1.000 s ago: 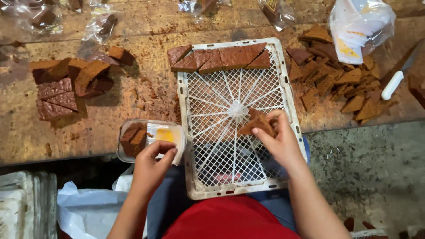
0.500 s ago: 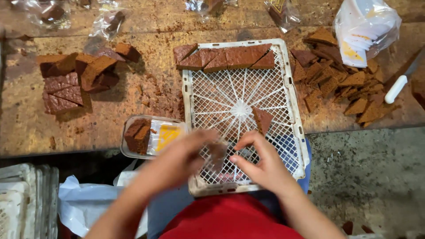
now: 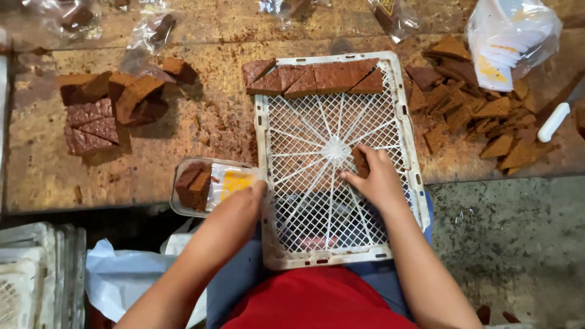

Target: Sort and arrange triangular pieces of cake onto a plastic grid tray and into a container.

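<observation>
A white mesh tray [image 3: 396, 109] lies on my lap and the table edge, with a row of brown cake wedges [image 3: 317, 76] along its far side. My right hand [image 3: 381, 183] rests on the mesh near the tray's centre, fingers closed on one brown cake piece [image 3: 361, 161]. My left hand [image 3: 244, 204] grips the right end of a clear plastic container [image 3: 183, 207] beside the tray's left rim. That container holds a brown cake piece [image 3: 194, 184] and a yellow slip [image 3: 234, 181].
Cut brown blocks [image 3: 103, 109] lie at the left on the crumb-strewn wooden table, and a heap of wedges [image 3: 481, 116] at the right. A plastic bag of slips [image 3: 512, 36], a white-handled knife [image 3: 551, 122], stacked white trays [image 3: 30, 274] and a white bag [image 3: 122, 277] surround me.
My left hand has moved left from over the tray back to the clear container. My right hand has gone up to the tray's centre and closed on the cake piece.
</observation>
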